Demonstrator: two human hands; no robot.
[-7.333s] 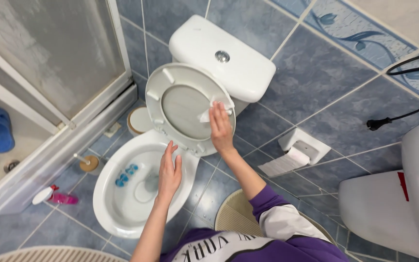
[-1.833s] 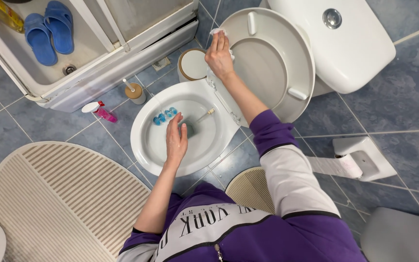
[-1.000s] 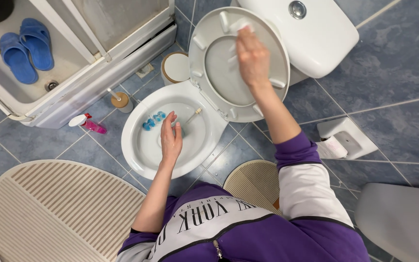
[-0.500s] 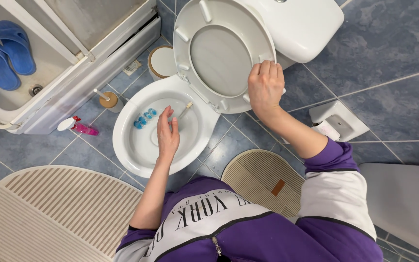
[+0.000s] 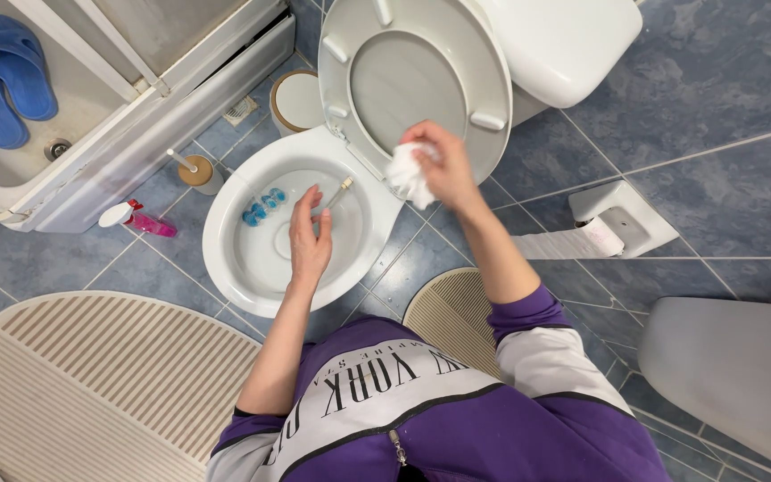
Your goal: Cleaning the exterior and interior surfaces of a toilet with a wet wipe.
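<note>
Blue tiled bathroom floor [image 5: 716, 80], with a ribbed mat [image 5: 100, 375] at lower left and a shower tray holding blue slippers [image 5: 2, 71] at upper left. The cistern [image 5: 564, 45] is cut off by the top edge. The right hand [image 5: 443, 170] pinches a crumpled white tissue [image 5: 408, 174] against the lower edge of the raised toilet seat [image 5: 417, 80]; the wad has no clear long axis. The left hand [image 5: 310, 241], fingers loosely spread, hovers over the bowl [image 5: 225, 268].

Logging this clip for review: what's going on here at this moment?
A person in a purple top stands over an open toilet. The right hand grips a crumpled white tissue at the lower edge of the raised toilet seat. The left hand hovers empty over the toilet bowl, where a blue rim freshener hangs. A brush holder and a pink spray bottle stand on the tiled floor nearby.
</note>
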